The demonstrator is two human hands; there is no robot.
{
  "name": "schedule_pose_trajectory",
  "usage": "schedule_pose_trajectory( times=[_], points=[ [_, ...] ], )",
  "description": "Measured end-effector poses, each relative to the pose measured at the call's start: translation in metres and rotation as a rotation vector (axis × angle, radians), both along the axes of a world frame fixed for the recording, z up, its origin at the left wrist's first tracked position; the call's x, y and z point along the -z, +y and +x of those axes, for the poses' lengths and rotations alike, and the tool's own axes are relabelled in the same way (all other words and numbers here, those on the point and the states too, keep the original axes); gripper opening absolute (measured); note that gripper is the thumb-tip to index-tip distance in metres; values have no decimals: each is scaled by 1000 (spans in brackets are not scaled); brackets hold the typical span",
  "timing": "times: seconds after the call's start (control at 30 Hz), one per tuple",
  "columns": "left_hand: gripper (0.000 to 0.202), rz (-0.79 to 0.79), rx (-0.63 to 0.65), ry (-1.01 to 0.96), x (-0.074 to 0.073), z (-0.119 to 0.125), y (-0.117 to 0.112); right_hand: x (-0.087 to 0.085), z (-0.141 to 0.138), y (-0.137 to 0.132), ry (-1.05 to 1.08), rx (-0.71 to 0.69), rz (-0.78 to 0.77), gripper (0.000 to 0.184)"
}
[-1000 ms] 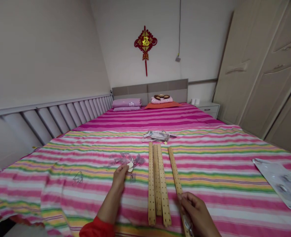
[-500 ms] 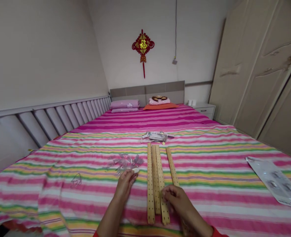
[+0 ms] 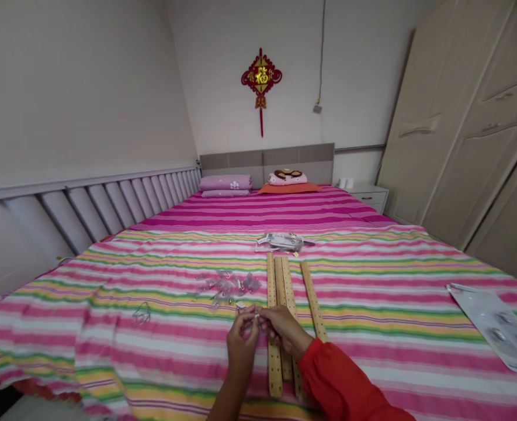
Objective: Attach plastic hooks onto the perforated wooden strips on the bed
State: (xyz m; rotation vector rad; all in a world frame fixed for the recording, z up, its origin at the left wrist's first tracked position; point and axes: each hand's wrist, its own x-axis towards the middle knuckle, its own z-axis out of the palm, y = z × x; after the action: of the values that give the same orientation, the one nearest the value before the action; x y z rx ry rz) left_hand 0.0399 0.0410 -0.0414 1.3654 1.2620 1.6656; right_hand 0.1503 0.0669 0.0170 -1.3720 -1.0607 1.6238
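Observation:
My left hand (image 3: 242, 341) and my right hand (image 3: 283, 330) meet above the near part of the striped bedspread (image 3: 162, 327). Both pinch a small pale part (image 3: 254, 316) between their fingertips. Right behind them several perforated wooden slats (image 3: 280, 304) lie side by side, running away from me; my right wrist in a red sleeve crosses their near ends. A crumpled clear plastic bag with small metal pieces (image 3: 226, 285) lies just left of the slats.
A grey packet (image 3: 283, 241) lies past the slats' far ends. A flat plastic sheet (image 3: 495, 327) rests at the right. A small wire piece (image 3: 141, 314) lies at the left. Pillows (image 3: 225, 185) sit at the headboard, wardrobe doors (image 3: 472, 134) stand at the right.
My right hand left the rightmost slat and moved left across the slats to meet my left hand. My left hand lifted the small pale part from beside the plastic bag toward the middle.

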Motion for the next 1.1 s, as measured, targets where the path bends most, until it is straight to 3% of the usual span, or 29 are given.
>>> schedule_pose_trajectory(
  times=[0.2,0.4,0.57,0.73,0.97,1.1],
  points=[
    [12,116,-32,209,3,0,-7,4,-3,1,-117,-17,8,31],
    [38,162,-21,430,-4,-9,-12,12,8,4,-347,-22,194,36],
    [29,164,-153,494,-8,-14,-1,14,13,7,-544,-6,363,31],
    [13,181,-157,544,-12,-12,5,10,14,3,-650,20,424,27],
    [20,155,-84,546,-12,-18,0,6,17,9,-583,94,419,31],
    [42,99,-18,492,-12,-18,4,2,21,11,-399,23,365,34]
  ],
)
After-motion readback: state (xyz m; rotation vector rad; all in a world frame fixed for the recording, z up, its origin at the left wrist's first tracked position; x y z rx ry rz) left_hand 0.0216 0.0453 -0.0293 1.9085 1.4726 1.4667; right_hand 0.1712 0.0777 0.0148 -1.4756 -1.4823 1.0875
